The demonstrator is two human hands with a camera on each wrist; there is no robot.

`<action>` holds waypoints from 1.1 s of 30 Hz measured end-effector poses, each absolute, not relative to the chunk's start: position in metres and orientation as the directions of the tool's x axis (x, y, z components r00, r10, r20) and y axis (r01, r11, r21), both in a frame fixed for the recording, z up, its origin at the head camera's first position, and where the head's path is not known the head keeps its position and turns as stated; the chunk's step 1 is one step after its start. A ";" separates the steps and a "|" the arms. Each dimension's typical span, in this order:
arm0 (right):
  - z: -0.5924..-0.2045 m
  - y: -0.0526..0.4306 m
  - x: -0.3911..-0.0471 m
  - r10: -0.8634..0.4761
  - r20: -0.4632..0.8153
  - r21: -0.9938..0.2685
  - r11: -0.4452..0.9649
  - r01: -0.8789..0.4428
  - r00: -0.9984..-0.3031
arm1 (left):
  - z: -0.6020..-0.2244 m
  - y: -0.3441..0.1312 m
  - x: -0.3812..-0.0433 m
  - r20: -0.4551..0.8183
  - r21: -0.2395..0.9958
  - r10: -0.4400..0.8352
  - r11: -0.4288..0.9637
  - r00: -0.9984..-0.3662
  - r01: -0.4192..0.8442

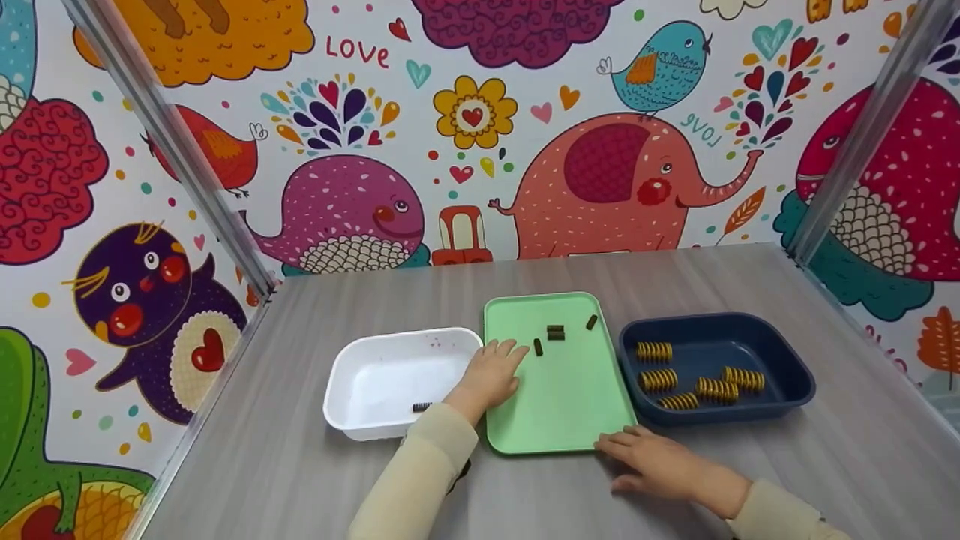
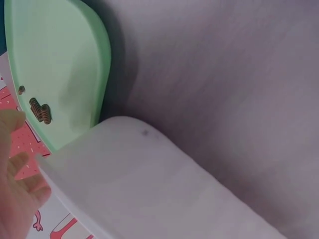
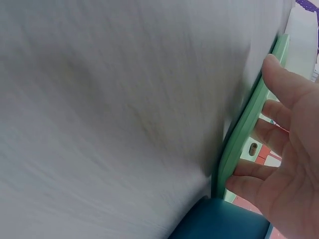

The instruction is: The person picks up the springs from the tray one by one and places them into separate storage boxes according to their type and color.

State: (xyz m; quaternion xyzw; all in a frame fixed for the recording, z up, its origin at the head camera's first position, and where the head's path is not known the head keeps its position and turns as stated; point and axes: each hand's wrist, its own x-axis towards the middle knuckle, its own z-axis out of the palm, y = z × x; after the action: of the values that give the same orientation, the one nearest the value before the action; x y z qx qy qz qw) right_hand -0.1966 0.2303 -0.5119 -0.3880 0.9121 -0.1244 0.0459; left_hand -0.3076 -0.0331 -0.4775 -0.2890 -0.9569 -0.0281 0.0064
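Observation:
My left hand [image 1: 491,375] reaches over the right rim of the white bin [image 1: 352,360] and the left edge of the green tray [image 1: 555,412], its fingers fairly straight and holding nothing. Several small dark springs [image 1: 538,346] lie on the tray beyond its fingertips. One black spring [image 1: 422,407] lies in the white bin, partly hidden by the left sleeve. At the tray's front right corner is my right hand [image 1: 660,461]. In the right wrist view, its spread fingers [image 3: 254,186] lie along the tray's edge, with nothing gripped.
Right of the tray, a dark blue bin [image 1: 795,375] holds several gold-coloured springs [image 1: 716,390]. All three containers stand side by side on the grey wood-grain table [image 1: 277,435]. A wall with cartoon animals [image 1: 600,187] rises behind, with metal posts [image 1: 187,150] at the table's corners.

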 end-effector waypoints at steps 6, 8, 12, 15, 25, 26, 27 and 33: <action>-0.510 0.231 -0.195 -0.698 0.000 -0.290 0.685 -0.668 -0.716 | -0.477 -0.034 -0.307 0.033 0.037 0.555 0.831 -0.831 0.556; -0.510 0.230 -0.194 -0.690 -0.009 -0.292 0.694 -0.658 -0.724 | -0.476 -0.034 -0.307 0.042 0.032 0.556 0.830 -0.830 0.557; -0.509 0.230 -0.194 -0.682 -0.017 -0.287 0.703 -0.650 -0.731 | -0.475 -0.034 -0.307 0.052 0.027 0.562 0.825 -0.825 0.564; -0.508 0.230 -0.194 -0.685 -0.019 -0.290 0.701 -0.652 -0.728 | -0.476 -0.034 -0.307 0.052 0.018 0.568 0.822 -0.821 0.570; -0.506 0.233 -0.187 -0.708 -0.021 -0.287 0.680 -0.674 -0.706 | -0.479 -0.037 -0.308 0.083 -0.031 0.589 0.808 -0.804 0.588; -0.506 0.233 -0.187 -0.716 -0.012 -0.279 0.672 -0.686 -0.698 | -0.479 -0.036 -0.308 0.082 -0.034 0.589 0.808 -0.804 0.588; -0.507 0.234 -0.187 -0.727 -0.001 -0.272 0.661 -0.699 -0.687 | -0.480 -0.036 -0.308 0.073 -0.032 0.586 0.810 -0.807 0.586; -0.506 0.236 -0.186 -0.785 0.078 -0.268 0.577 -0.771 -0.615 | -0.476 -0.034 -0.305 0.027 -0.024 0.584 0.812 -0.811 0.584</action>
State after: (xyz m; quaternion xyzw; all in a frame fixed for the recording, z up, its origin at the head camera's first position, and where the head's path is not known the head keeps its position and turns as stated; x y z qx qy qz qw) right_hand -0.1861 0.2364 -0.5059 -0.4382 0.8877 -0.1388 0.0245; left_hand -0.3047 -0.0338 -0.4763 -0.3068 -0.9516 0.0074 0.0168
